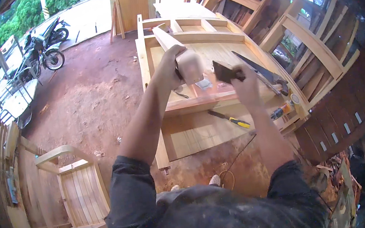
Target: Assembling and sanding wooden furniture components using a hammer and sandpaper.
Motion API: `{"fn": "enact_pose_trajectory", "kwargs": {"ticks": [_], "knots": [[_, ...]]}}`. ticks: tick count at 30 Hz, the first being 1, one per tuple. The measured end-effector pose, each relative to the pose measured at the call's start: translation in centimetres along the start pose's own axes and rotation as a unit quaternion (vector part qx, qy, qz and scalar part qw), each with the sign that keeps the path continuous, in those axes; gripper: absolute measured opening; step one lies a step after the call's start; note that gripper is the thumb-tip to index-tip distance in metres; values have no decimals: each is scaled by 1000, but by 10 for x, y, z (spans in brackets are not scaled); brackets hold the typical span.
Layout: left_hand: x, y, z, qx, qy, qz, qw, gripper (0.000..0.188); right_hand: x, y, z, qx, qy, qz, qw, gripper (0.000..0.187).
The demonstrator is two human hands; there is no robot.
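Note:
My left hand (pixel 172 67) is closed around a pale wooden bar (pixel 166 38), held tilted above a wooden frame; its near end is blurred. To the right, my right hand (pixel 245 82) grips a dark, flat, squarish piece (pixel 223 72) whose kind I cannot make out. It is apart from the bar. Below both hands lies the large wooden frame (pixel 195 36) with crosspieces and a panel. A handsaw (pixel 257 66) rests on its right side. Nearer me on the panel lies a tool with a yellow and black handle (pixel 238 121).
A power tool (pixel 282 111) sits at the frame's near right corner, with a cord on the ground. At left stands a slatted wooden chair (pixel 82 196). Wooden frames (pixel 314 46) and planks lean along the right. Motorcycles (pixel 41 56) are parked at the far left.

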State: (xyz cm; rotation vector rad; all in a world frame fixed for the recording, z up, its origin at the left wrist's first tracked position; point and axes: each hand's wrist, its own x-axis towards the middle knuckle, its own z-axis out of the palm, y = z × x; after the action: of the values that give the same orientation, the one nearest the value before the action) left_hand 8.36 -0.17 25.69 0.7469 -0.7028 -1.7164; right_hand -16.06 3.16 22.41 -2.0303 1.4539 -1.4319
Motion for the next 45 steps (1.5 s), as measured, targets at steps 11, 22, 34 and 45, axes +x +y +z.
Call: {"fn": "enact_pose_trajectory", "kwargs": {"ticks": [11,22,34,45], "knots": [[-3,-3,-7,-24,-53,-11,998,35,-24,-1,34,580,-182,275,745,18],[2,-19,-2,-7,-36,20,999,34,-20,7,66,495,-196,276,800,26],[-7,-20,0,1,-42,16,999,34,3,21,69,307,-27,193,932,29],[-8,-10,-11,-21,-37,36,998,32,13,-42,-31,12,19,-227,974,25]]}}
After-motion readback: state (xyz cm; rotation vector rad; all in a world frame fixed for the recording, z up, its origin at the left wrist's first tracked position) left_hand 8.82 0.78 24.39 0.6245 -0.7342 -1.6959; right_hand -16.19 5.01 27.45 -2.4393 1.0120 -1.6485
